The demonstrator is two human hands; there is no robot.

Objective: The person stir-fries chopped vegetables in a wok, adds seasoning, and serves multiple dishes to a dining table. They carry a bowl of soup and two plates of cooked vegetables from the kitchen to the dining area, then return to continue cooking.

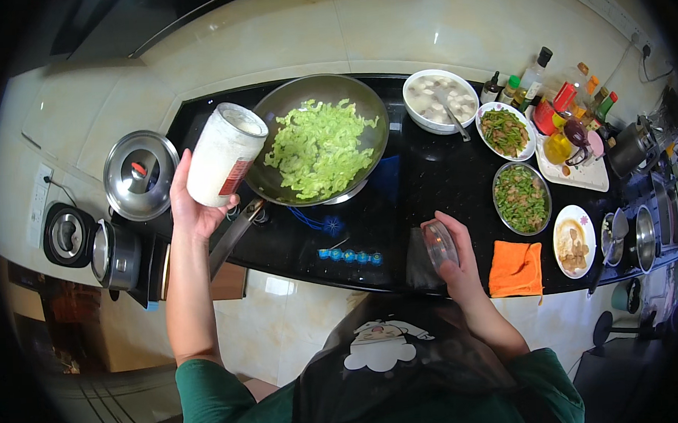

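My left hand [198, 215] grips a clear jar of white powder [223, 160] with a red label. The jar is uncovered at the top and tilts toward the pan. A long-handled wok [266, 101] stands on the hob, with pale green sliced vegetable [325, 150] spread over its base. The jar's mouth is beside the wok's left rim. In my right hand [459, 251] is a clear round lid [440, 245], held on edge above the front of the black counter.
Right of the wok stands a white bowl of soup [420, 123] with a spoon. Plates of green stir-fry [506, 133], an orange cloth [516, 269] and several bottles [532, 78] lie further right. A steel pot lid [139, 186] and a rice cooker [120, 258] are at left.
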